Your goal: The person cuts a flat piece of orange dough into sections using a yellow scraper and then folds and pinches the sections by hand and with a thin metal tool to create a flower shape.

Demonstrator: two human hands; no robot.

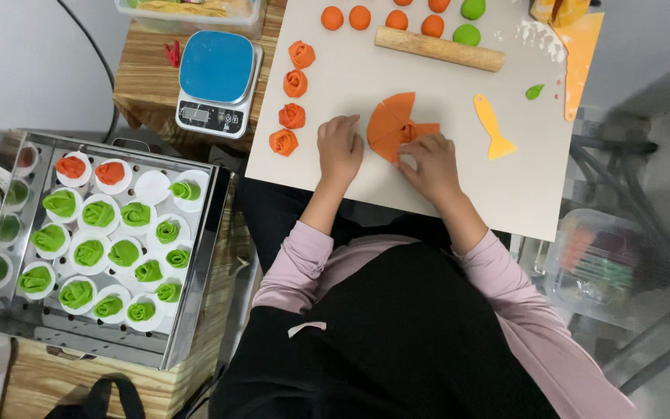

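My left hand (pixel 340 147) lay palm-down on the table (pixel 505 186), fingers curled loosely and grasping nothing, just left of the overlapped orange dough discs (pixel 391 124) at the frame's upper middle. My right hand (pixel 430 164) bent over their lower right edge, fingers pinching the dough; the pinched part was hidden beneath them.

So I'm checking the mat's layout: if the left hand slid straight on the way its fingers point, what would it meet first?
Probably nothing near: the left hand points up the mat, between the dough roses and the overlapped orange discs. The rolling pin lies further on, slightly right.
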